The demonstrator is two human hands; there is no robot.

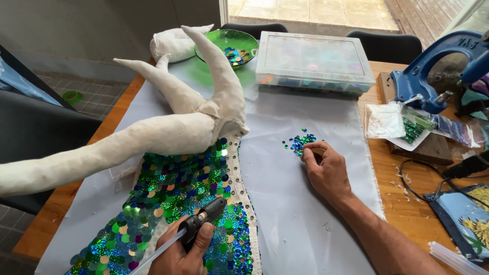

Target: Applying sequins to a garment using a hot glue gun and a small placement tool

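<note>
Nearest the lens, the left hand (179, 254) is clenched around a black glue gun (204, 220), a clear glue stick (159, 252) jutting from its back toward the near edge of the table (392, 69). Its nozzle rests over the sequined fabric (173, 214), a panel of green, blue and gold discs lying on a grey cloth (300, 203) that covers the tabletop's middle. A white stuffed cloth figure (168, 127) sprawls across the panel's far end. Right of the panel, the right hand (326, 170) pinches at a small heap of loose sequins (300, 142) on the grey cloth. Toward the far edge sit a clear compartment box (313, 61) and a green glass bowl (229, 43); a blue hand press (438, 66) stands at the far right corner.
</note>
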